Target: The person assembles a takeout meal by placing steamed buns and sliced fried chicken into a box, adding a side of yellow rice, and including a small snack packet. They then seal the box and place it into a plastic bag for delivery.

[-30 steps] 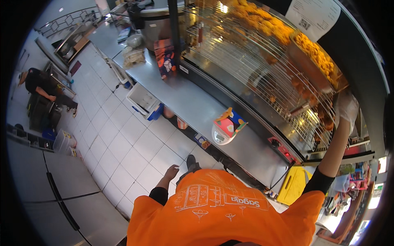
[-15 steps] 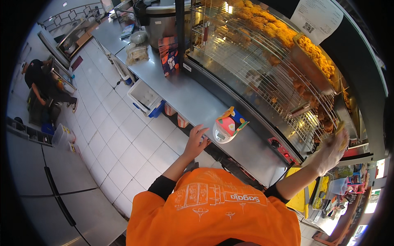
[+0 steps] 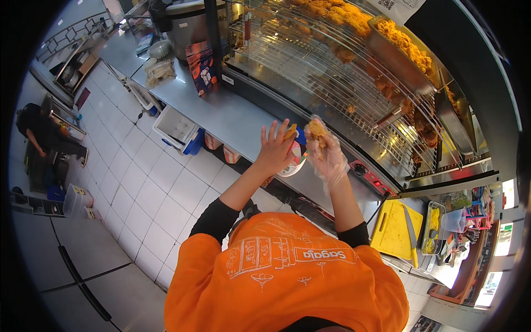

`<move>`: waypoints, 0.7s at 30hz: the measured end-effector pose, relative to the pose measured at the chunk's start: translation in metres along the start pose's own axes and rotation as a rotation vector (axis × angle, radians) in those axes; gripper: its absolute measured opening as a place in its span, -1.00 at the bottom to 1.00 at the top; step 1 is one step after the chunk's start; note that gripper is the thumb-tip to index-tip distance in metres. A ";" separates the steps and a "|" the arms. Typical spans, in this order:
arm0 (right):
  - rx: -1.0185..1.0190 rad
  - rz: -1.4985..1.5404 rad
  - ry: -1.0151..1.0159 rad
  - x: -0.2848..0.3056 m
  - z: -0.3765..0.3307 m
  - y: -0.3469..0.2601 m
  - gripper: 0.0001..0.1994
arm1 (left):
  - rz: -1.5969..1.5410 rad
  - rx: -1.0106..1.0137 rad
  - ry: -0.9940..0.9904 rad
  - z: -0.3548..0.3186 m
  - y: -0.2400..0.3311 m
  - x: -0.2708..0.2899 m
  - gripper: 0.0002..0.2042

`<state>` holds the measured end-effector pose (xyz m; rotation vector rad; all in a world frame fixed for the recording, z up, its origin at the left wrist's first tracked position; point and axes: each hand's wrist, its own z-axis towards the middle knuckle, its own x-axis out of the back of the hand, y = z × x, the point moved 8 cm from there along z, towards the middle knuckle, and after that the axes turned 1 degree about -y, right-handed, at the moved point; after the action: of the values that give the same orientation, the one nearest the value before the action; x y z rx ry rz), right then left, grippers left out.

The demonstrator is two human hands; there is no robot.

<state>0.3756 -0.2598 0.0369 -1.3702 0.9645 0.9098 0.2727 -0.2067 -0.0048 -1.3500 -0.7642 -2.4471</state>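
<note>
My right hand [image 3: 326,157], in a clear plastic glove, grips a piece of golden fried chicken [image 3: 316,130] above the counter. Just left of it my bare left hand [image 3: 275,150] is open, fingers spread, over the near side of a colourful paper packet [image 3: 296,150]. That packet stands on a small white kitchen scale [image 3: 289,170], and my left hand hides much of both. Whether my left fingers touch the packet I cannot tell.
A heated display case [image 3: 332,83] with wire racks and fried chicken runs along the far side of the steel counter [image 3: 232,110]. Folded packets [image 3: 202,69] stand near its left end. On the right, a knife [image 3: 410,229] lies on a yellow cutting board [image 3: 390,227]. Someone in dark clothes [image 3: 44,127] is far left.
My right hand has come out from the display case's right end to the packet, carrying the chicken. My left hand has moved up from the counter edge to the packet.
</note>
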 end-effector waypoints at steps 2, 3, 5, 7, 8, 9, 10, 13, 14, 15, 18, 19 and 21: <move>-0.060 -0.104 0.104 0.009 0.011 0.003 -0.55 | -0.020 0.015 -0.042 0.000 -0.002 -0.001 -0.50; -0.093 -0.174 0.122 0.010 0.018 0.002 -0.56 | -0.048 0.022 -0.063 -0.001 -0.004 -0.001 -0.51; -0.147 -0.316 0.175 0.011 0.028 -0.002 -0.59 | -0.142 0.034 -0.076 -0.004 -0.008 0.002 -0.56; -0.190 -0.450 0.203 0.008 0.036 -0.010 -0.63 | -0.257 0.027 -0.040 -0.009 -0.012 0.009 -0.62; -0.247 -0.561 0.286 0.012 0.037 -0.013 -0.64 | -0.430 0.054 -0.082 -0.012 -0.016 0.007 -0.65; -0.303 -0.665 0.326 0.012 0.037 -0.015 -0.65 | -0.588 0.067 -0.104 -0.014 -0.018 0.005 -0.68; -0.361 -0.771 0.364 0.013 0.038 -0.017 -0.67 | -0.746 0.081 -0.124 -0.017 -0.019 0.003 -0.70; -0.653 -1.247 0.319 0.008 0.034 -0.013 -0.63 | -0.562 -0.082 0.121 -0.025 -0.010 0.019 -0.77; -0.722 -1.373 0.218 0.001 0.038 -0.008 -0.61 | -0.548 -0.065 0.154 -0.028 -0.010 0.019 -0.78; -0.807 -1.524 0.169 -0.001 0.040 -0.004 -0.58 | -0.532 -0.055 0.177 -0.031 -0.008 0.018 -0.79; -0.931 -1.972 0.060 -0.009 0.043 -0.003 -0.58 | -0.489 -0.047 0.256 -0.035 -0.006 0.021 -0.80; -0.926 -2.096 -0.036 -0.014 0.045 0.000 -0.59 | -0.473 -0.038 0.277 -0.036 -0.006 0.022 -0.80; -0.952 -2.094 0.010 -0.013 0.043 -0.001 -0.57 | -0.467 -0.040 0.277 -0.036 -0.006 0.023 -0.79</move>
<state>0.3729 -0.2165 0.0482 -2.0911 -1.2079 -0.4399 0.2317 -0.2206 -0.0030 -0.8853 -1.0563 -2.9324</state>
